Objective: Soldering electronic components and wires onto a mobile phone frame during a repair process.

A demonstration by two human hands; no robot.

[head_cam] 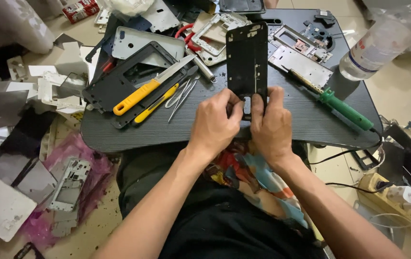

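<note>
A black phone frame (247, 57) stands nearly upright over the dark table (282, 129), its lower end gripped by both my hands. My left hand (213, 123) holds its lower left edge, thumb pressed on the bottom. My right hand (271, 124) clasps the lower right edge, thumb beside the left one. The frame's bottom part is hidden behind my fingers.
Left of my hands lie a yellow-handled knife (138, 96), a yellow tool (156, 103) and tweezers (180, 98) on a black frame (119, 81). A green-handled soldering iron (344, 108) lies right. Metal phone frames (301, 64) crowd the back, a plastic bottle (373, 45) far right, a power strip (397, 199) on the floor.
</note>
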